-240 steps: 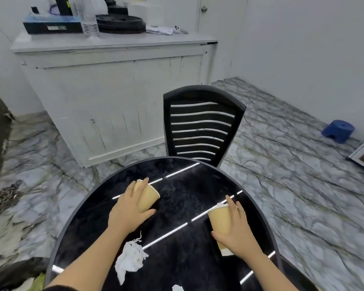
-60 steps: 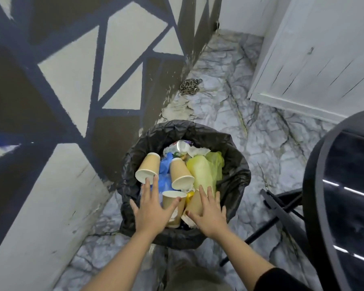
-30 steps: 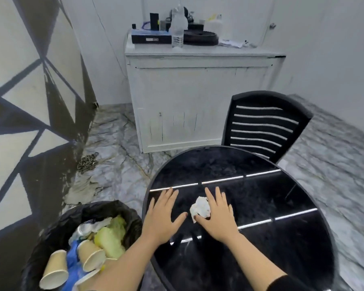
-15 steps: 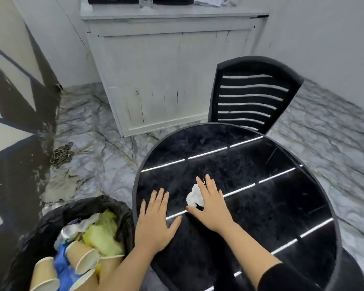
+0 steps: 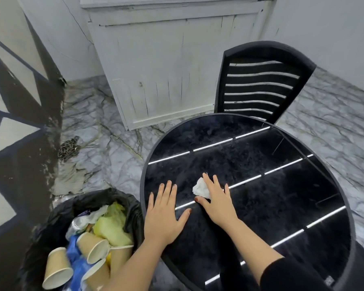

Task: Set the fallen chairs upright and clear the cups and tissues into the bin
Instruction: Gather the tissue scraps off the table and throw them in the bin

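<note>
A crumpled white tissue [image 5: 200,189] lies on the round black table [image 5: 282,185]. My right hand [image 5: 216,201] rests flat over its right side with fingers spread, touching it but not closed around it. My left hand [image 5: 165,213] lies flat and open on the table near its left edge, holding nothing. Down at the lower left stands the bin [image 5: 57,215], lined with a black bag, with several tan paper cups [image 5: 94,249] and other rubbish inside. A black slatted chair [image 5: 261,80] stands upright at the far side of the table.
A white cabinet [image 5: 166,70] stands behind the table. A painted wall [image 5: 13,122] runs along the left, with a chain [image 5: 68,147] lying on the marble floor at its foot. Open floor [image 5: 334,127] stretches to the right of the chair.
Both hands dropped cups into the bin, then came back to the table. Over the last second my right hand has stayed on the tissue and my left flat beside it; only the view shifted.
</note>
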`<state>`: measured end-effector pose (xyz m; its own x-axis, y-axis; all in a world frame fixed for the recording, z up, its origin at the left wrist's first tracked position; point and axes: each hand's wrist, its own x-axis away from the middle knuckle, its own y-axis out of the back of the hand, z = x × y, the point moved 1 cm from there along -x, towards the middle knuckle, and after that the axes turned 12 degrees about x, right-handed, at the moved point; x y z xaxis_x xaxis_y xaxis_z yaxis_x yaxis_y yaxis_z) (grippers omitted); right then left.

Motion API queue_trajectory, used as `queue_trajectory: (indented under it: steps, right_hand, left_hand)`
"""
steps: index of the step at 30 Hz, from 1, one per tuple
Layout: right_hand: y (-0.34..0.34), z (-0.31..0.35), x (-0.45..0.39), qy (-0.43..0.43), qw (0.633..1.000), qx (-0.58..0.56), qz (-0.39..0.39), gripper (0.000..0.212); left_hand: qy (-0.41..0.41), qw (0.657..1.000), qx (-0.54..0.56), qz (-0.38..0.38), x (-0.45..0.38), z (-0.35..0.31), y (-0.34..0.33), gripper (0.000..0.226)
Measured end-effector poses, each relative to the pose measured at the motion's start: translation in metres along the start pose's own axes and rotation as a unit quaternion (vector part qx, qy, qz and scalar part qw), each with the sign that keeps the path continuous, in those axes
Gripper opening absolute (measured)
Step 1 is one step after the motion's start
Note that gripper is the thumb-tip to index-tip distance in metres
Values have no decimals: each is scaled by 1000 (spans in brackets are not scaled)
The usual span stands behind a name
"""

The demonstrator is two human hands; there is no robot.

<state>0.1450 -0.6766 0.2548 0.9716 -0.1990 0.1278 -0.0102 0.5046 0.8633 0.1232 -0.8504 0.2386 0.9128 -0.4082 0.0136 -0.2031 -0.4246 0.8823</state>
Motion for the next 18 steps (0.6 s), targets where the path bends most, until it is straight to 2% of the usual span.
queue_trajectory:
  steps: [8, 13, 16, 18]
  right_hand:
    - [-4, 2, 5, -20, 997, -58, -43, 46]
    - [4, 10, 7, -32, 993, -104, -49, 40]
    - [9, 27, 2, -2, 991, -123, -50, 38]
    - [11, 48, -4, 27, 990, -129, -43, 38]
  left_hand:
    - [2, 1000, 2, 1, 0, 1, -1, 80]
    - [16, 999, 13, 35, -3, -1, 2, 78]
    - [29, 998, 35, 53, -5, -2, 14, 80]
    - [49, 997, 61, 23, 1, 5, 28, 80]
